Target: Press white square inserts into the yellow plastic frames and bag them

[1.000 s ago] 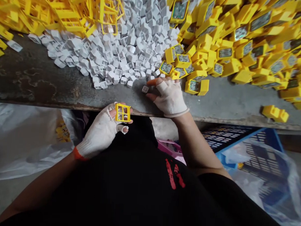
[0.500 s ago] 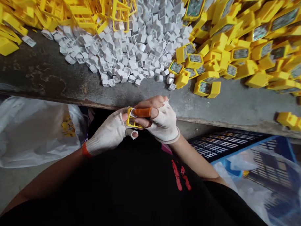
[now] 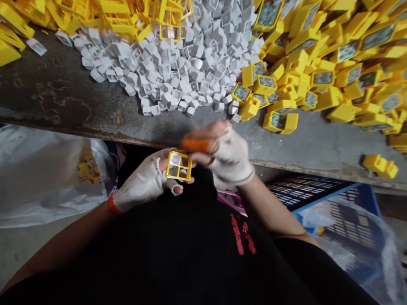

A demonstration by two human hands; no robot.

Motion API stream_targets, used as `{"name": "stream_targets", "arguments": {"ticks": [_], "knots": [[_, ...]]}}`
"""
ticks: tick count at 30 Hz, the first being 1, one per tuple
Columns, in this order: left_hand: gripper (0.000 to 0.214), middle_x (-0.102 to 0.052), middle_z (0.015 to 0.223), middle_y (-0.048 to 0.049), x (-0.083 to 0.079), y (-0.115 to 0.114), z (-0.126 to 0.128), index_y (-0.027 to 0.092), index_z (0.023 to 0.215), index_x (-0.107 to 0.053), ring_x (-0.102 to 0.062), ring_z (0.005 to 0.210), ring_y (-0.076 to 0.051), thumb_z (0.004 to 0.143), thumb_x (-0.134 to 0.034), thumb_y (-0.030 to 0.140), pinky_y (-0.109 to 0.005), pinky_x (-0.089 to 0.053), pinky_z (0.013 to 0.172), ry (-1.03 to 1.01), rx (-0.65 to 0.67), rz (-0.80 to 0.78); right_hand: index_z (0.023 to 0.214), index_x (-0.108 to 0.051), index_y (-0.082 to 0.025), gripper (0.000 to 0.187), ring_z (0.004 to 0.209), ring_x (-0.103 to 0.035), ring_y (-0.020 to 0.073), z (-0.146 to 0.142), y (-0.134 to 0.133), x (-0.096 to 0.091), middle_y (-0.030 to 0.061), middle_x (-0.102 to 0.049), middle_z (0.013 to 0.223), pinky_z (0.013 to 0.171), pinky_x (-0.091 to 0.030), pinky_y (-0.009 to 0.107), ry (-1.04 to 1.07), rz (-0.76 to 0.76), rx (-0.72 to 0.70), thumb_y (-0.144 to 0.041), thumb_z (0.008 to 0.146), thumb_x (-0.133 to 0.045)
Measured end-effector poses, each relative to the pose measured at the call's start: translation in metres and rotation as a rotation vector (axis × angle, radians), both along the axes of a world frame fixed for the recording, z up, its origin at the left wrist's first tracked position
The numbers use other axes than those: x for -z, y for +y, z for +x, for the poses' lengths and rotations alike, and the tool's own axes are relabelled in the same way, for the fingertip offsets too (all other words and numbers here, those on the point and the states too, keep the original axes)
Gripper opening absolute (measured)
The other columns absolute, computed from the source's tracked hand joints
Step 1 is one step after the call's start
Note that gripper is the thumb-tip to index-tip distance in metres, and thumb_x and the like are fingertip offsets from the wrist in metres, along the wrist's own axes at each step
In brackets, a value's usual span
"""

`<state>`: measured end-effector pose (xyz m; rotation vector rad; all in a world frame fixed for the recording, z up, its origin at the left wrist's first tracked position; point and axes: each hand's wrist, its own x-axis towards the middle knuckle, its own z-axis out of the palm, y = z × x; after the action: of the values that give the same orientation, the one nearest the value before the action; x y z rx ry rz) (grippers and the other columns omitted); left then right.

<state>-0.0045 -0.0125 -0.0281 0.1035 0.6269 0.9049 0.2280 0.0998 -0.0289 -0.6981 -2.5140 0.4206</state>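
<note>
My left hand (image 3: 145,181), in a white fingerless glove, pinches a small yellow four-window frame (image 3: 179,165) just below the bench edge. One window of the frame holds a white square cap. My right hand (image 3: 223,148), also gloved with an orange cot on one finger, hovers just above and to the right of the frame, blurred by motion; I cannot see whether it holds anything. A heap of white square caps (image 3: 186,58) lies on the grey bench (image 3: 58,103) right behind the hands.
Yellow frames (image 3: 95,6) are piled at the back left and yellow housings with grey insets (image 3: 327,54) at the back right. Two yellow pieces (image 3: 379,165) sit near the right front edge. A plastic bag (image 3: 39,173) hangs at left, a blue crate (image 3: 338,206) stands at right.
My right hand took a white cap from the bench, brought it to the frame and pressed it in; now it is lifting away towards the bench. The frame shows one cap seated.
</note>
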Motion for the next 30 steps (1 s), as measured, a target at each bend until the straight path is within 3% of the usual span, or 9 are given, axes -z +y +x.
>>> {"name": "stream_targets", "arguments": {"ticks": [2,4,8,13,16,20,23,27,30], "knots": [[0.017,-0.090,0.109,-0.0133,-0.001,0.001,0.001,0.013,0.116,-0.082,-0.089,0.081,-0.031,0.100,-0.081,0.013,-0.036,-0.070,0.061,0.028,-0.069,-0.012,0.141,-0.082,-0.039,0.029,0.125,-0.077,0.0344,0.002,0.026,-0.001,0.0060,-0.085,0.136,0.113,-0.055,0.061,-0.096,0.000,0.184,-0.046,0.120,-0.063],[0.015,-0.090,0.111,-0.0141,0.000,0.001,0.001,0.015,0.115,-0.081,-0.089,0.082,-0.031,0.100,-0.081,0.015,-0.034,-0.068,0.061,0.075,-0.152,-0.016,0.135,-0.083,-0.034,0.025,0.133,-0.073,0.0382,-0.003,0.052,0.001,0.0084,-0.083,0.138,0.119,-0.052,0.068,-0.190,0.023,0.280,-0.037,0.118,-0.065],[0.009,-0.090,0.113,-0.0126,0.000,-0.002,0.000,0.018,0.110,-0.079,-0.090,0.086,-0.032,0.102,-0.082,0.020,-0.034,-0.068,0.063,0.157,-0.228,-0.006,0.110,-0.083,-0.030,0.017,0.134,-0.068,0.0375,-0.022,0.079,0.005,0.0095,-0.085,0.125,0.122,-0.048,0.071,-0.309,0.028,0.224,-0.039,0.116,-0.070],[0.016,-0.090,0.108,-0.0103,0.001,-0.003,0.003,0.019,0.109,-0.078,-0.089,0.083,-0.031,0.097,-0.088,0.022,-0.033,-0.066,0.061,0.217,-0.314,-0.002,0.094,-0.081,-0.024,0.024,0.120,-0.075,0.0406,-0.030,0.063,-0.010,0.0142,-0.086,0.109,0.117,-0.050,0.070,-0.470,-0.068,0.298,-0.045,0.101,-0.090],[0.015,-0.089,0.108,-0.0102,0.002,0.001,0.007,0.019,0.107,-0.079,-0.087,0.081,-0.029,0.099,-0.088,0.026,-0.032,-0.064,0.059,0.269,-0.327,-0.009,0.089,-0.080,-0.023,0.024,0.103,-0.078,0.0362,-0.020,0.052,-0.016,0.0114,-0.084,0.098,0.106,-0.056,0.061,-0.489,-0.206,0.359,-0.041,0.104,-0.086],[0.008,-0.089,0.107,-0.0094,0.002,0.004,0.009,0.018,0.107,-0.079,-0.085,0.074,-0.025,0.103,-0.082,0.025,-0.029,-0.062,0.056,0.300,-0.319,-0.008,0.113,-0.087,-0.024,0.015,0.111,-0.080,0.0364,0.001,0.042,-0.006,0.0123,-0.088,0.116,0.107,-0.057,0.058,-0.319,-0.177,0.427,-0.032,0.109,-0.074],[0.005,-0.089,0.106,-0.0095,0.002,0.004,0.008,0.019,0.108,-0.078,-0.085,0.075,-0.025,0.106,-0.078,0.024,-0.029,-0.062,0.056,0.296,-0.332,-0.027,0.135,-0.085,-0.028,0.031,0.124,-0.077,0.0380,0.007,0.037,0.007,0.0114,-0.088,0.132,0.112,-0.056,0.060,-0.219,-0.096,0.330,-0.026,0.105,-0.076],[0.007,-0.088,0.106,-0.0076,-0.001,0.004,0.009,0.021,0.107,-0.074,-0.086,0.077,-0.025,0.105,-0.080,0.024,-0.029,-0.064,0.058,0.303,-0.365,-0.037,0.117,-0.087,-0.030,0.014,0.115,-0.079,0.0331,0.001,0.026,0.012,0.0082,-0.092,0.124,0.106,-0.057,0.054,-0.159,-0.100,0.193,-0.033,0.109,-0.076],[0.012,-0.088,0.108,-0.0061,-0.006,0.004,0.011,0.021,0.108,-0.076,-0.086,0.080,-0.025,0.100,-0.084,0.021,-0.030,-0.066,0.059,0.306,-0.335,-0.004,0.117,-0.087,-0.034,0.023,0.110,-0.079,0.0301,0.000,0.006,0.007,0.0059,-0.092,0.124,0.104,-0.057,0.053,-0.019,-0.096,0.122,-0.047,0.117,-0.068]]}}
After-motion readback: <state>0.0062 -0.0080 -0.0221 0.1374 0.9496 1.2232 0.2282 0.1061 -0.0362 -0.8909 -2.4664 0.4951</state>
